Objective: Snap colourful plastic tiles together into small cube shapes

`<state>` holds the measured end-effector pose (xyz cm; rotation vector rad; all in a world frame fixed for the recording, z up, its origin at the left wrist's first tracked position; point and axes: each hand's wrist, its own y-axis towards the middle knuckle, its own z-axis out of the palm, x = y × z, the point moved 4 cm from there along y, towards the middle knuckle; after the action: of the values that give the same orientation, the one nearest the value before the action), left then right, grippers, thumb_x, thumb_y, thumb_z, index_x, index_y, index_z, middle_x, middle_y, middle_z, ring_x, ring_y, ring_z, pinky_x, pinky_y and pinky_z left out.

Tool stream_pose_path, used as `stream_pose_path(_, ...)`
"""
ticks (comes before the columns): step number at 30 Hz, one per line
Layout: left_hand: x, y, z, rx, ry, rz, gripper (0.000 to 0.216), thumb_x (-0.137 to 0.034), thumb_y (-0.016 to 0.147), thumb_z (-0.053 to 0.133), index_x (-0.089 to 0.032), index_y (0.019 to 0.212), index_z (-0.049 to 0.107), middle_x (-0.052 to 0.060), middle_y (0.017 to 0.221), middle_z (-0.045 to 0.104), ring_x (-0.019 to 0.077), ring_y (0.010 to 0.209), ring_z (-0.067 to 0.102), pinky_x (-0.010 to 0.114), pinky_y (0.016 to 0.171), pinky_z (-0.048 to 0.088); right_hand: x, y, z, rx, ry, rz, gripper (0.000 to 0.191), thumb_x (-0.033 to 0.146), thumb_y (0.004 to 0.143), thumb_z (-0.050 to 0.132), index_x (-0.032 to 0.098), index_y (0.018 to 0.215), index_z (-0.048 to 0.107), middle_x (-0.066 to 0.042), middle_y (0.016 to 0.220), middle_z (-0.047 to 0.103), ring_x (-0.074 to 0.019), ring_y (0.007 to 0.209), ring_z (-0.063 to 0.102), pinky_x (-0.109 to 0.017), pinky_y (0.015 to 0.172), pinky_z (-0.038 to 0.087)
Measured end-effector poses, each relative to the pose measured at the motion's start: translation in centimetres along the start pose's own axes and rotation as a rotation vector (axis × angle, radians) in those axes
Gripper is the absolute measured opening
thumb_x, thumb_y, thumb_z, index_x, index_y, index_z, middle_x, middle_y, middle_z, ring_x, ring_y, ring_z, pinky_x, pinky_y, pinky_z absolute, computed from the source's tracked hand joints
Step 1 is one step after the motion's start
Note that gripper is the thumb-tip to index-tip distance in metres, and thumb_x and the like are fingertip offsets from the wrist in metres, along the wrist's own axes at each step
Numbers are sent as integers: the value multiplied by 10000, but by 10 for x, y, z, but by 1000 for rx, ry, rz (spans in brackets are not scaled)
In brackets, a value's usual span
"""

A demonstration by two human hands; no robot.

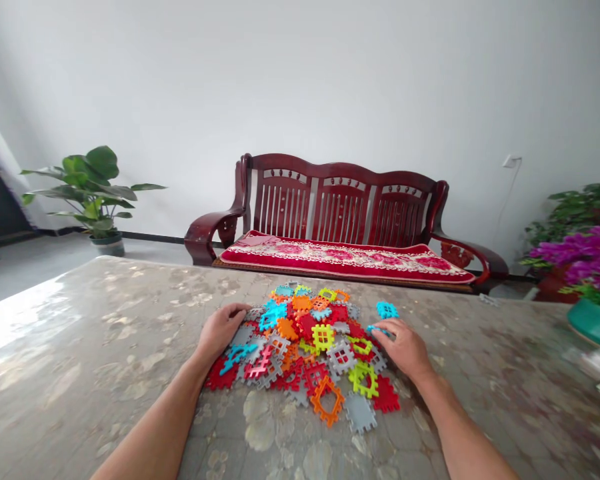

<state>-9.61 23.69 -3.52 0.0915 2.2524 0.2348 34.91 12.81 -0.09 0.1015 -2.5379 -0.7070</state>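
Note:
A heap of plastic interlocking puzzle tiles [323,338] in red, grey, orange, lime and blue lies on the table in front of me. Many have notched edges, and several have window-like cutouts. My left hand [224,328] rests at the heap's left edge, its fingers bent and close together beside grey tiles; whatever lies between its fingertips is hidden. On the opposite side, my right hand [404,345] pinches a blue tile [377,329] between thumb and fingers, the tile mostly covered. Another blue tile [387,309] lies apart, just beyond that hand.
A patterned, glossy cover spreads over the table [105,347]. Behind it stands a dark red wooden bench [340,200] with a red floral cushion [350,257]. A potted plant [97,193] is at left; purple flowers [587,257] in a teal pot [595,323] are at right.

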Motion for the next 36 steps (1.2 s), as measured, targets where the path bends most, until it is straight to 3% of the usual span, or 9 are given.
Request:
stream_pose_path(3, 1, 0, 0, -2, -8, 1, 328, -414, 794, 509, -252, 966, 737, 1, 975, 767, 207, 931, 686, 275, 881, 496, 0, -1, 1, 66, 1, -40, 223, 404, 856, 579, 274, 907, 752, -39, 989, 742, -234, 961, 673, -403, 891, 522)
stream_pose_path(8, 0, 0, 0, -7, -16, -11, 324, -414, 782, 523, -256, 964, 740, 2, 977, 768, 213, 927, 684, 288, 900, 493, -6, 1, 0, 6, 51, -88, 222, 342, 858, 544, 265, 868, 752, -46, 931, 751, -232, 926, 678, -418, 891, 528)
stream_pose_path(15, -1, -1, -1, -6, -11, -12, 322, -414, 788, 513, -260, 953, 742, -3, 965, 771, 213, 925, 687, 282, 888, 498, -23, 1, -13, -65, 35, 56, 227, 358, 801, 530, 247, 819, 727, -55, 934, 735, -232, 882, 672, -394, 848, 526)
stream_pose_path(23, 1, 0, 0, 2, -32, -12, 334, -425, 776, 522, -255, 969, 736, -1, 967, 770, 215, 913, 687, 284, 861, 505, -26, -2, -7, 153, -34, 99, 419, 287, 687, 634, 255, 1101, 689, -48, 1046, 716, -227, 866, 664, -383, 822, 516)
stream_pose_path(30, 2, 1, 0, -6, -15, -19, 342, -428, 779, 513, -255, 969, 739, 0, 956, 771, 212, 897, 694, 276, 829, 512, -27, -1, -5, 192, -69, 57, 475, 316, 713, 649, 244, 1182, 662, -74, 1062, 715, -236, 894, 658, -394, 842, 511)
stream_pose_path(36, -1, -1, -1, -5, -9, -14, 337, -429, 770, 515, -255, 954, 738, -2, 954, 771, 215, 901, 692, 279, 848, 505, -32, -1, -3, 152, 78, 118, 538, 298, 688, 667, 236, 1220, 616, -59, 1055, 717, -186, 767, 642, -369, 794, 526)
